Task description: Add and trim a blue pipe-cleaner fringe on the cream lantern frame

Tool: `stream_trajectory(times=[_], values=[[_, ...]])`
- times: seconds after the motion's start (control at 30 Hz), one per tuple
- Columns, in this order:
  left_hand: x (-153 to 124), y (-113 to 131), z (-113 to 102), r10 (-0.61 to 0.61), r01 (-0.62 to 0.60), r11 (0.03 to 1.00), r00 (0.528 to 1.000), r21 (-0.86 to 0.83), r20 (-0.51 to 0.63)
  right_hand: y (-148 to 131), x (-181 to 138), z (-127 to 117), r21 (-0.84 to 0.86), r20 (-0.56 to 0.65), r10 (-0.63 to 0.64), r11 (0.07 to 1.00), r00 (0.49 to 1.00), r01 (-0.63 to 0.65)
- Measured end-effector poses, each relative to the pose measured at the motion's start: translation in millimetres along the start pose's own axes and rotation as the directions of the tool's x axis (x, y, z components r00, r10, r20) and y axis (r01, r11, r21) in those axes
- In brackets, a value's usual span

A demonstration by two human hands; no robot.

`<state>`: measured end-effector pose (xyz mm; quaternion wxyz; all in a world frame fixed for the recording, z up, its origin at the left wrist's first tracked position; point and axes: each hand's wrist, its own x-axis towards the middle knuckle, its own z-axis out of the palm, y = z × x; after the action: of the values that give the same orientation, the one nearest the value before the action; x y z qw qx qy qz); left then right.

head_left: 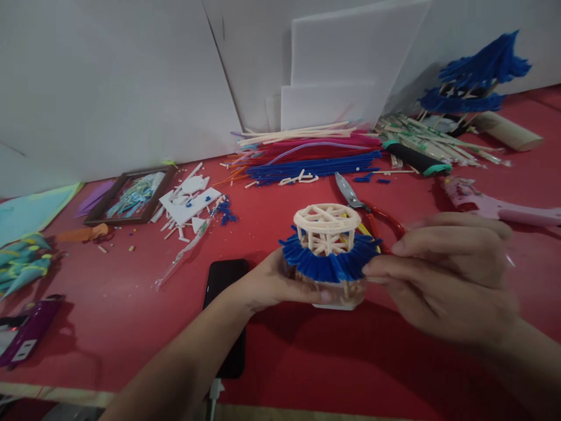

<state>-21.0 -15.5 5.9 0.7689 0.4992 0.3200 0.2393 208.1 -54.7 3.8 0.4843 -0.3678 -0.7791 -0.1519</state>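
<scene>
My left hand (280,280) is wrapped round the lower part of a small craft model (326,221), holding it above the red table. Cream-coloured stems form a round, spoked frame on top of the model. Below that frame, a blue fringe (326,264) of fuzzy stems slopes outward like a roof. The model's clear base shows under my fingers. At the fringe's right edge, my right hand (451,275) has its fingertips pinched together, touching the blue strands. Red-handled pliers (350,193) lie just behind the model, their handles partly hidden by it and my right hand.
Behind are bundled coloured stems (315,161) and wrapped sticks (421,137). A pink glue gun (504,210) lies right, below a blue-roofed model (477,82). A phone (225,298) is beside my left forearm; white scraps (190,202) and a framed tray (131,196) lie left.
</scene>
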Motion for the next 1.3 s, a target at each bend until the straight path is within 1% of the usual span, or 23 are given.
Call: stream_trajectory(times=[0.17, 0.27, 0.33, 0.43, 0.53, 0.6, 0.73, 0.77, 0.83, 0.9, 1.0, 1.03, 1.17, 1.2, 1.3], values=[[-1, -1, -1, -0.023, 0.024, 1.0, 0.999, 0.006, -0.045, 2, -2, -2, 0.005, 0.003, 0.024, 1.0, 1.0, -0.025], [-1, -2, -1, -0.02, 0.02, 1.0, 0.998, 0.012, -0.056, 5, -1, -3, -0.026, -0.022, -0.025, 0.999, 0.999, 0.024], [-1, -2, -2, -0.011, 0.012, 1.0, 0.999, 0.023, -0.051, 6, 0, -2, -0.025, -0.036, -0.056, 0.998, 0.998, 0.055], [0, -1, -2, -0.012, 0.013, 0.999, 0.999, 0.042, -0.031, 5, 1, 0, -0.005, -0.027, -0.052, 0.999, 0.998, 0.051], [0, -1, -2, 0.0, 0.0, 0.999, 1.0, 0.04, 0.0, 3, 3, 0, 0.008, -0.025, -0.078, 0.997, 0.997, 0.078], [0, -1, -2, 0.001, -0.001, 0.999, 1.0, 0.033, 0.011, 3, 4, -1, 0.009, -0.012, -0.08, 0.997, 0.997, 0.08], [-2, -1, -2, -0.018, 0.018, 0.999, 1.0, 0.037, -0.007, 3, 5, -4, 0.01, 0.049, -0.093, 0.996, 0.995, 0.092], [-2, -1, -2, -0.017, 0.017, 0.999, 1.0, 0.037, -0.007, 4, 4, -5, 0.017, 0.051, -0.107, 0.994, 0.993, 0.107], [-2, -1, -2, -0.016, 0.016, 0.999, 1.0, 0.034, 0.0, 4, 3, -5, 0.028, 0.037, -0.094, 0.995, 0.995, 0.093], [-2, -1, -2, -0.017, 0.017, 0.999, 1.0, 0.031, 0.008, 5, 2, -6, 0.026, 0.05, -0.073, 0.997, 0.996, 0.072], [-2, 0, 0, -0.022, 0.021, 0.999, 1.0, 0.047, 0.008, 3, 1, -6, 0.0, 0.129, -0.085, 0.996, 0.988, 0.085], [-2, 0, 0, -0.022, 0.021, 0.999, 1.0, 0.05, 0.005, 2, 1, -6, 0.0, 0.124, -0.08, 0.997, 0.989, 0.081], [-1, 0, -1, -0.029, 0.03, 0.999, 1.0, 0.032, -0.006, -4, 3, -3, 0.04, 0.021, -0.021, 0.999, 1.0, 0.02], [-1, -1, -1, -0.03, 0.03, 0.999, 1.0, 0.024, -0.005, -5, 3, -2, 0.046, 0.014, -0.023, 0.999, 1.0, 0.022], [-2, -4, -4, -0.013, 0.013, 1.0, 1.0, -0.005, 0.001, -5, 5, -4, 0.055, 0.051, -0.075, 0.996, 0.996, 0.072]])
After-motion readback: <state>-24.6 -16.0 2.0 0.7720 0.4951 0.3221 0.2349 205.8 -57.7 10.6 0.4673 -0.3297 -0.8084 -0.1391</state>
